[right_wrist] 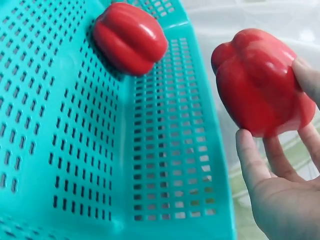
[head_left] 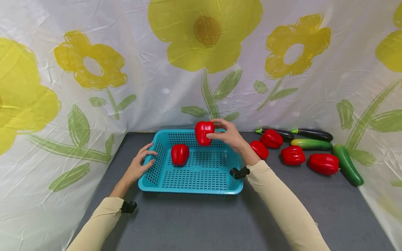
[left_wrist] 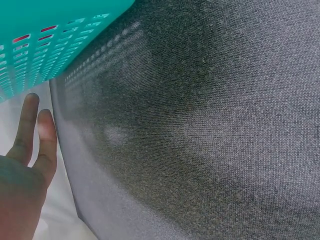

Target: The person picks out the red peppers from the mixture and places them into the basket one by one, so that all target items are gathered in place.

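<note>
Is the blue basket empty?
Not empty, but not full: one red pepper lies in the blue basket, with bare space beside it.

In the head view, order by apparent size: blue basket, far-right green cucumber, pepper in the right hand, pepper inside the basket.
1. Blue basket
2. Green cucumber, by length
3. Held pepper and pepper inside: too alike to rank

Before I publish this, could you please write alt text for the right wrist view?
A right hand holds a glossy red bell pepper, seen to the right of a turquoise perforated basket. A second red pepper lies inside the basket, near the top of the picture, and pale cloth shows behind.
</note>
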A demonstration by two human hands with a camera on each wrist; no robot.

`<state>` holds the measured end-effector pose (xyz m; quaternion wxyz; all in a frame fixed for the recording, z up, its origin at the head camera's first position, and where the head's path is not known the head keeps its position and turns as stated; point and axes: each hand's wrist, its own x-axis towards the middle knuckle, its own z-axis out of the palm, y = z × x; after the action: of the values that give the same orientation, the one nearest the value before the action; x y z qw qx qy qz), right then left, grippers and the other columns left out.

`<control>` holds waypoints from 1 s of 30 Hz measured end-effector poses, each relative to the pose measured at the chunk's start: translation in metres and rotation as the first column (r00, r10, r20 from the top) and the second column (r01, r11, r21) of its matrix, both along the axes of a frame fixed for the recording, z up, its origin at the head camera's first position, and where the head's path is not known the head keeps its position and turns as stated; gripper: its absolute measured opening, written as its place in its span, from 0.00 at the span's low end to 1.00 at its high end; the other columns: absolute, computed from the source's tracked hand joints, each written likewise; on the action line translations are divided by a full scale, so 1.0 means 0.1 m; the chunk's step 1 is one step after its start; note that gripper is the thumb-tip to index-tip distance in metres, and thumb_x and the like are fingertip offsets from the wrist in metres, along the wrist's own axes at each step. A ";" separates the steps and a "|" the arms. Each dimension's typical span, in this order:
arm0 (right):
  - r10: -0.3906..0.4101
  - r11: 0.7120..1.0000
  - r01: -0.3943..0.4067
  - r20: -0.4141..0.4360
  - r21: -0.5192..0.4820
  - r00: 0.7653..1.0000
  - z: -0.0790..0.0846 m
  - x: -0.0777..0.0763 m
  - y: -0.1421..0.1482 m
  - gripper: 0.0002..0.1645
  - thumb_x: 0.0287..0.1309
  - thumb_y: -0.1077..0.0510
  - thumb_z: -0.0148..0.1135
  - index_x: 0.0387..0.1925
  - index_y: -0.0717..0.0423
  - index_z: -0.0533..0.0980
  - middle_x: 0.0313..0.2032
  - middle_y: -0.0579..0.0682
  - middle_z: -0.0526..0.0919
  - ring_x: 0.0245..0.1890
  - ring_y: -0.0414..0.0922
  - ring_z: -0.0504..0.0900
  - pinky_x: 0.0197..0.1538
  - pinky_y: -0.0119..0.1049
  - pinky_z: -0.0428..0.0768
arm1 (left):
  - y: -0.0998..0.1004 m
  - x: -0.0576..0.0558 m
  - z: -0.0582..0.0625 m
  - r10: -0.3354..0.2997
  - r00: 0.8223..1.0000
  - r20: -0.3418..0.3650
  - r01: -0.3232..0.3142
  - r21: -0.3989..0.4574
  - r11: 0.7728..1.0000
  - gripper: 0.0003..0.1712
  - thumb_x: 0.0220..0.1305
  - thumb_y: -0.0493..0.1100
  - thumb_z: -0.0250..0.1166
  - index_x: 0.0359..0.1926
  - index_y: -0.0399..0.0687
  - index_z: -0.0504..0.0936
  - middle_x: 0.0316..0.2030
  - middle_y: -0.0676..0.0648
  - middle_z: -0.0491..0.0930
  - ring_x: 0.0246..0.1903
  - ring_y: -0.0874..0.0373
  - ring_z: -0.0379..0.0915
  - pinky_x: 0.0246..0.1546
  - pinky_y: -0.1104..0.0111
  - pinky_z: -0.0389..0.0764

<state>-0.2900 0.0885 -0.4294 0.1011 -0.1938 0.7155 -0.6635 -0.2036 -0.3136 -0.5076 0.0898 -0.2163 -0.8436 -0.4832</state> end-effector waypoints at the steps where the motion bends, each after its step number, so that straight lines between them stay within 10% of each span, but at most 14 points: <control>1: 0.000 1.000 0.000 0.004 0.001 1.000 -0.01 0.00 -0.02 0.33 0.61 0.62 0.71 0.67 0.55 0.72 0.62 0.55 0.74 0.61 0.54 0.72 0.50 0.51 0.80 | 0.01 0.01 0.01 0.002 1.000 -0.003 -0.002 0.000 1.000 0.15 0.66 0.23 0.61 0.53 0.28 0.78 0.73 0.29 0.55 0.72 0.30 0.46 0.57 0.27 0.56; 6: 0.006 1.000 -0.005 0.046 -0.006 0.999 -0.06 -0.01 -0.13 0.33 0.62 0.60 0.71 0.67 0.54 0.73 0.63 0.55 0.74 0.63 0.54 0.70 0.54 0.55 0.78 | 0.13 0.12 0.23 0.008 1.000 0.010 -0.008 -0.005 1.000 0.14 0.65 0.21 0.59 0.52 0.23 0.77 0.71 0.23 0.55 0.70 0.25 0.46 0.57 0.27 0.56; 20: 0.023 1.000 -0.025 0.174 0.009 0.985 -0.27 -0.01 -0.35 0.35 0.60 0.59 0.74 0.68 0.53 0.73 0.64 0.59 0.72 0.64 0.58 0.69 0.58 0.55 0.75 | 0.02 0.00 0.03 0.024 1.000 0.018 -0.024 -0.015 1.000 0.15 0.67 0.25 0.62 0.54 0.31 0.79 0.73 0.31 0.55 0.72 0.32 0.46 0.57 0.28 0.57; 30: 0.017 1.000 -0.019 0.230 0.009 0.973 -0.41 0.01 -0.44 0.35 0.58 0.60 0.76 0.66 0.53 0.74 0.63 0.58 0.72 0.64 0.59 0.68 0.60 0.59 0.72 | 0.16 0.14 0.31 0.003 1.000 0.014 -0.003 -0.019 1.000 0.13 0.67 0.23 0.59 0.52 0.24 0.77 0.70 0.22 0.55 0.69 0.23 0.46 0.56 0.26 0.57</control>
<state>-0.2886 0.0441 -0.4709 0.1901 -0.1216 0.7008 -0.6767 -0.1892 -0.2977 -0.4771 0.0826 -0.2124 -0.8492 -0.4764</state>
